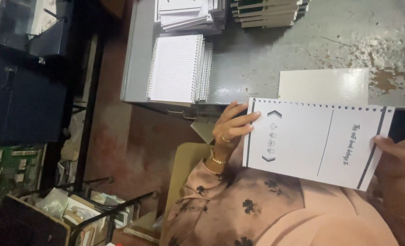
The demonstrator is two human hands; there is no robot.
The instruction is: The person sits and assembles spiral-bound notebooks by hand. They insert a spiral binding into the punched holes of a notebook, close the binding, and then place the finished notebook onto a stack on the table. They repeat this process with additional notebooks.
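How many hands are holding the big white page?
2. The left hand holds one short edge of the punched white page; the right hand holds the opposite edge, partly cut off by the picture's border.

spiral notebooks (177,68) and paper stacks (188,13) on grey table (266,54)

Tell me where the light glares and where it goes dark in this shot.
Head view: glare whitens the card on the grey table; the sheet, held by the left hand and right hand, is evenly lit and sharp; the floor side is dim.
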